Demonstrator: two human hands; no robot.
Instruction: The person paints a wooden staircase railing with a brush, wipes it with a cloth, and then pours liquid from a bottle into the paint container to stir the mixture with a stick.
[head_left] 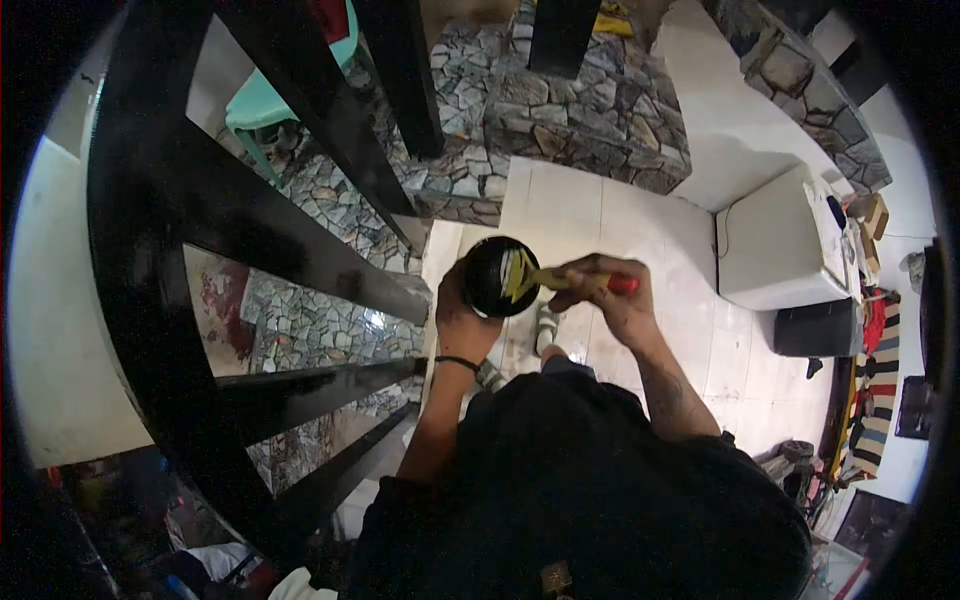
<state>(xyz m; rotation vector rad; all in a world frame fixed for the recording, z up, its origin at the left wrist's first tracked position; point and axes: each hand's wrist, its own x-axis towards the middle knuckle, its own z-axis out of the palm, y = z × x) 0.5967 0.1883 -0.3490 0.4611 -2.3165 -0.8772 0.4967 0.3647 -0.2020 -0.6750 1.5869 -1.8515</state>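
My left hand (462,322) is wrapped around the side of a round paint can (487,262) with a dark, glossy inside. In my right hand (612,290) is a paintbrush (550,280), gripped by its yellowish handle with a red end. The brush head lies over the can's opening, pointing left. Whether its bristles touch the paint or the rim, I cannot tell. Both hands are in front of my body, above the tiled floor, with the can just right of a black railing (290,255).
Thick black railing bars fill the left side, with stone-patterned steps (590,120) beyond them. A green plastic chair (265,100) stands at upper left. On the right are a white chest-like appliance (775,245) and a dark box (815,328) on pale floor tiles (660,235).
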